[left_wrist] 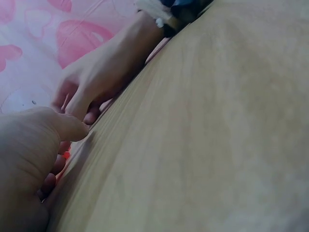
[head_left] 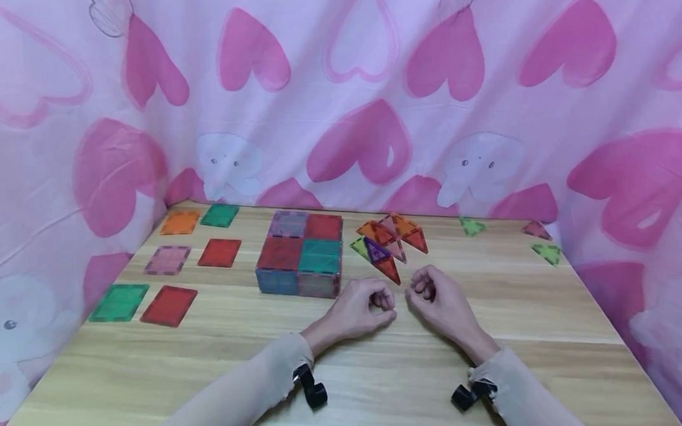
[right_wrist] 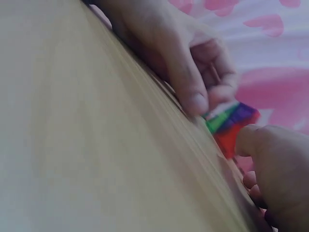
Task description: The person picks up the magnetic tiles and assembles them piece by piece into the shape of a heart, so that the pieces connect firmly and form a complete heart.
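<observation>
My left hand point(head_left: 359, 309) rests on the wooden table with loosely curled fingers and nothing in them. Facing it across a small gap, my right hand point(head_left: 443, 302) also lies loosely curled and holds nothing. Just beyond both hands is a pile of translucent triangular magnetic tiles point(head_left: 386, 269), in red, orange, pink, purple and green. Beside the left hand stands a low box of square magnetic tiles point(head_left: 280, 252), its top showing purple, red and green squares. The right wrist view shows some colored triangles point(right_wrist: 231, 137) behind the fingertips.
At the left, several loose square tiles lie flat, among them a red one point(head_left: 169, 305) and a green one point(head_left: 119, 303). Small triangles, such as a green one point(head_left: 546, 253), lie near the far right edge. A pink heart-print curtain point(head_left: 360, 136) encloses the table point(head_left: 383, 389).
</observation>
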`<state>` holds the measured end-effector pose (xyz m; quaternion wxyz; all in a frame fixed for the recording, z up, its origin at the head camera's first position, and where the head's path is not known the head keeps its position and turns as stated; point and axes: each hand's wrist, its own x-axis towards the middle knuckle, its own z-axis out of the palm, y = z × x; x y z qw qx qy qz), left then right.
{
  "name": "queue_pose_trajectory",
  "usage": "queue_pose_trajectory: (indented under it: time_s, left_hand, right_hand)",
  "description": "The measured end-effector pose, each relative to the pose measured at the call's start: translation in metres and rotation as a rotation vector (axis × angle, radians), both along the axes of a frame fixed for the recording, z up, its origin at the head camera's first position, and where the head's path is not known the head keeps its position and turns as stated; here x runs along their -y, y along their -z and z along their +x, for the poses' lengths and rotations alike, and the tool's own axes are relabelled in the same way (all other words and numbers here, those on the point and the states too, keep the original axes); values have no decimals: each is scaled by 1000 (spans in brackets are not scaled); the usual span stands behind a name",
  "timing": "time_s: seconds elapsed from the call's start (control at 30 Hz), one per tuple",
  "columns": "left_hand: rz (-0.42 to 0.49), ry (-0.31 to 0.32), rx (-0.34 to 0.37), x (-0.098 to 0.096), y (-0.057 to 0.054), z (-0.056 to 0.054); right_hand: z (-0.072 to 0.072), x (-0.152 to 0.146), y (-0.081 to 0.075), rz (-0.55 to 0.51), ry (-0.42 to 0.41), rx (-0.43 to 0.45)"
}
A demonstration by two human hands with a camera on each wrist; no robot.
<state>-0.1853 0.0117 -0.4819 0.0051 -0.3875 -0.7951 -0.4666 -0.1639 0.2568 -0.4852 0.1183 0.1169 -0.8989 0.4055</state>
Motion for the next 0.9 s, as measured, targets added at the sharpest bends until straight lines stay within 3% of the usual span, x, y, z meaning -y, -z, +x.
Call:
queue_pose_trajectory:
  time_s: [0.13, 0.23, 0.43, 0.57, 0.73, 0.9]
  left_hand:
    - [-1, -5, 1, 1, 0, 0]
    - [-8, -6, -5, 1, 0, 0]
    - [-29, -11, -20, 1, 0, -1]
    - [-48, -16, -30, 3, 0, -2]
    - [-64, -8, -22, 2, 0, -2]
    - [-64, 8, -12, 1, 1, -3]
  right_hand:
    - [6, -25, 0, 0, 56, 39]
    - [-1, -46, 1, -4, 121, 42]
    - [-35, -85, 1, -3, 257, -19]
    - [-60, -105, -1, -16, 324, -14]
    - [-82, -125, -3, 53, 318, 6]
    - [-95, -133, -3, 187, 244, -5]
